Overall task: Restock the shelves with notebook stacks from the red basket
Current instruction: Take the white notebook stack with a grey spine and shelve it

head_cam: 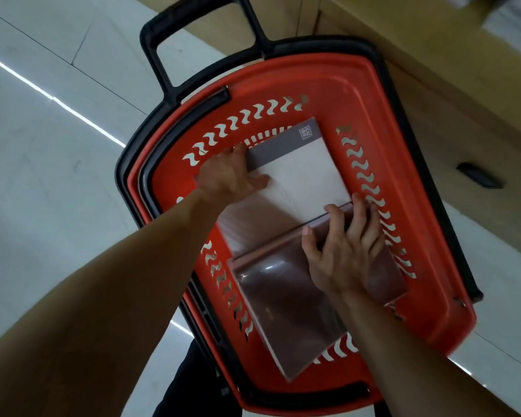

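While the left hand (227, 173) clasps the far pale notebook stack's (301, 173) left edge inside the red basket (373, 94) and the right hand (342, 245) grips its near-right corner, slick wrapping could let it slide.

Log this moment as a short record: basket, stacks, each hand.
basket: red basket, black handle, on pale tiled floor
far stack: pale notebooks, grey band on top
near stack: maroon notebooks, shiny wrap
left hand: gripping left edge of pale notebooks
right hand: on maroon notebooks, fingertips at the pale stack's near edge
shelves: not clearly visible
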Tool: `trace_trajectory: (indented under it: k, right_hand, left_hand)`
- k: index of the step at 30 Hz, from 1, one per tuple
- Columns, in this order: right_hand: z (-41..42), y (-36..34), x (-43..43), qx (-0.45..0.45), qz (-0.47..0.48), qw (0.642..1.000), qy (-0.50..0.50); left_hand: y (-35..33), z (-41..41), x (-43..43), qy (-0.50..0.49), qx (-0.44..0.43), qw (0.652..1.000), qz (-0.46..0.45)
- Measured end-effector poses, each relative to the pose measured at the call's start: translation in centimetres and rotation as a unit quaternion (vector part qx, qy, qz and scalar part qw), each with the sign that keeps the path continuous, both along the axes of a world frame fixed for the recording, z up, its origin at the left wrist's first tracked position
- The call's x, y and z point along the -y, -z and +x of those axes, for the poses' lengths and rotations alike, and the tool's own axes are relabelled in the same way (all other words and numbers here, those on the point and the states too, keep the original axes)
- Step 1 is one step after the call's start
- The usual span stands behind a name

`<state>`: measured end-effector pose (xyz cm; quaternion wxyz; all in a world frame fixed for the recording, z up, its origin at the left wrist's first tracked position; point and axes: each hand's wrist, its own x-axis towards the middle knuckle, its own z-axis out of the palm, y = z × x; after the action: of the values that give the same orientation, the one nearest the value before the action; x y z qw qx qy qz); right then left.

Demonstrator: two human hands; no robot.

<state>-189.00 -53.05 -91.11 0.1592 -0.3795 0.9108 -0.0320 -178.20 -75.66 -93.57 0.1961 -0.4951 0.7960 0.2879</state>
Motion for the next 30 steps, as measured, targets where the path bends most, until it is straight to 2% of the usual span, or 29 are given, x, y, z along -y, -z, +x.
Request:
trace_trajectory:
  k: [4,10,14,18,24,30]
  right_hand:
    - [0.1,0.0,-0.2,-0.008,0.007,1.0,-0.005]
    - [0.0,0.3,-0.4,-0.016,0.001,1.0,-0.011]
    - [0.0,0.2,-0.4,-0.015,0.006,1.0,-0.012]
    - [0.1,0.2,-0.4,-0.019,0.01,1.0,-0.015]
    - [-0.2,0.0,-0.2,-0.009,0.035,0.999,-0.027]
    - [-1.2,-3.1,0.9,0.085,0.156,0.984,-0.031]
  left_hand:
    - [-1.1,-0.4,0.5,0.035,0.028,0.999,-0.008]
    - [-2.0,-1.0,2.3,0.07,0.032,0.995,0.069]
    - [-3.0,-1.1,2.3,0.089,0.032,0.992,0.084]
    - [-3.1,-1.3,2.5,0.047,0.005,0.989,0.143]
    - [-3.7,-1.0,2.1,0.051,0.035,0.99,0.126]
    - [-12.3,0.2,-0.3,0.063,0.017,0.996,0.059]
